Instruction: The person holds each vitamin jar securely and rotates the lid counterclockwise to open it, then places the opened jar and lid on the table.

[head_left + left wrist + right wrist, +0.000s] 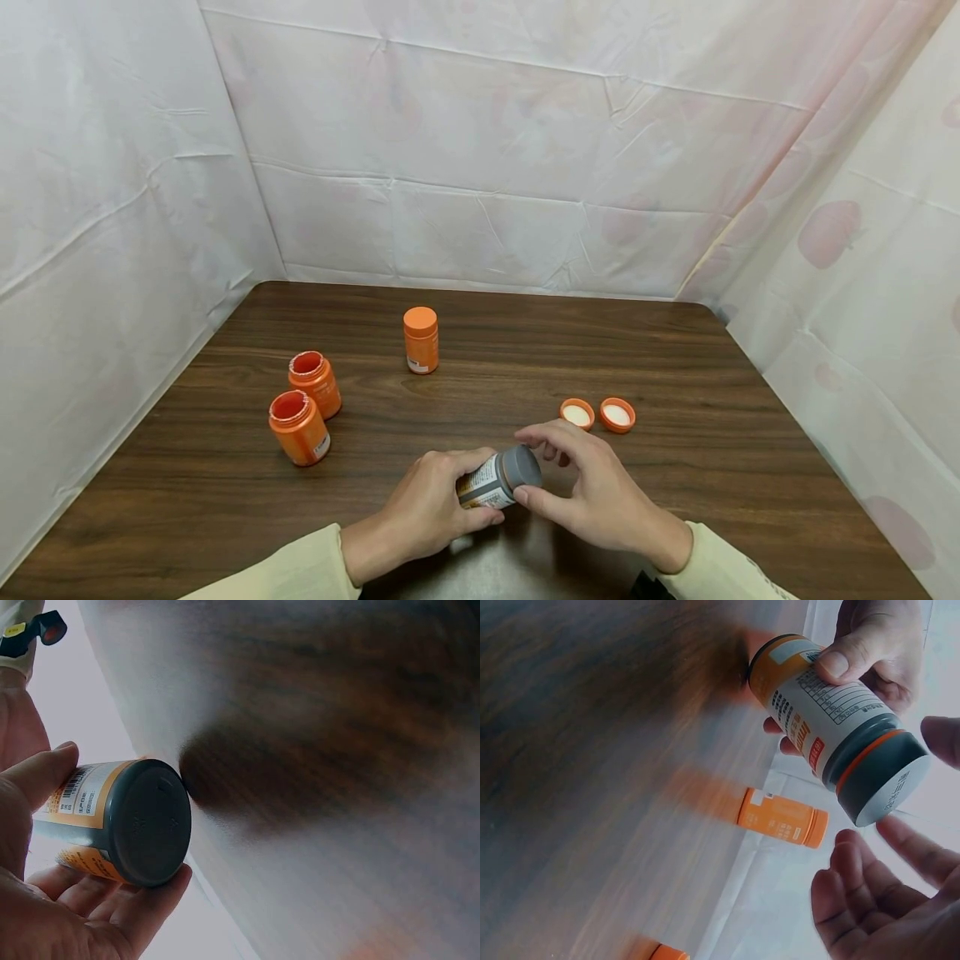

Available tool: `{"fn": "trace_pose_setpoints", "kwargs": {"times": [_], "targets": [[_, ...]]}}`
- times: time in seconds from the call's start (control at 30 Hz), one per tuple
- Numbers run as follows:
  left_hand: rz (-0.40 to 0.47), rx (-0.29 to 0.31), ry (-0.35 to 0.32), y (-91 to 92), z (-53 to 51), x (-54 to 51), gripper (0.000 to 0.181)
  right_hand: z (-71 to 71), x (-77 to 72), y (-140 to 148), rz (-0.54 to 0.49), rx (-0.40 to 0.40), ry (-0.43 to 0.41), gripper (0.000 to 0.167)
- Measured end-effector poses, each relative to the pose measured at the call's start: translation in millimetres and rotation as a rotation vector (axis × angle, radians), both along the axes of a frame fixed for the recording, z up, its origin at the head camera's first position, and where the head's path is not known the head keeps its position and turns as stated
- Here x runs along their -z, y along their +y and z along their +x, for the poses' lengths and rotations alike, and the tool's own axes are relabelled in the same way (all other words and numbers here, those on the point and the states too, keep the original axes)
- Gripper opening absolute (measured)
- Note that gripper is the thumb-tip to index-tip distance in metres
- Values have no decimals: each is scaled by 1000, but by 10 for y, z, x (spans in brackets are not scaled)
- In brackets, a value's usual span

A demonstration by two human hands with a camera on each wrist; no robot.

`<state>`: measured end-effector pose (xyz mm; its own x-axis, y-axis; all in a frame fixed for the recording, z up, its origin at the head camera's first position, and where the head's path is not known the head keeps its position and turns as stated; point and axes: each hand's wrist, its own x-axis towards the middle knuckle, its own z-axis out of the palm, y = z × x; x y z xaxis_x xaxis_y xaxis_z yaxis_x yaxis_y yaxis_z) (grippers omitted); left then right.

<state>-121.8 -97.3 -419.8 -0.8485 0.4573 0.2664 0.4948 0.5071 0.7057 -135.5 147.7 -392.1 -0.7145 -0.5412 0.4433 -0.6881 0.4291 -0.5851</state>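
Here, your left hand (431,504) holds a grey supplement bottle (486,485) at the near middle of the counter (480,400), its fingers and thumb wrapped round the body. The bottle lies tilted, its grey screw cap (522,467) toward the right and its base toward the left. You have the cap on it, with a thin orange band just below, and the label (799,716) is white and orange with printed text and a barcode.

Your right hand (600,492) is at the cap, its grip spread wide around it; in the right wrist view a fingertip meets the cap's edge, while the thumb stands just beside it.

Farther off to your left, two uncapped orange bottles stand close together, the nearer one (302,437) in front of the farther one (322,389). A capped orange bottle (422,343) stands upright at the far side, left of the middle. Just beyond your right hand, two orange screw caps lie side by side with their white liners up: a left one (577,414), partly behind your fingers, and a right one (617,415).
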Motion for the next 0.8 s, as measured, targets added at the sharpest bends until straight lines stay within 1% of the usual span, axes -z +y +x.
{"fn": "trace_pose_setpoints", "kwargs": {"times": [0.1, 0.3, 0.57, 0.8], "targets": [[1, -2, -6, 2, -2, 0, 42, 4, 9, -3, 5, 47, -27, 44], [7, 1, -18, 3, -2, -8, 43, 4, 7, -13, 16, 91, -69, 37], [12, 4, -12, 0, 2, -6, 43, 4, 13, -20, 25, 103, -111, 33], [13, 7, -13, -2, 5, -7, 43, 8, 3, -22, 28, 85, -85, 32]]}}
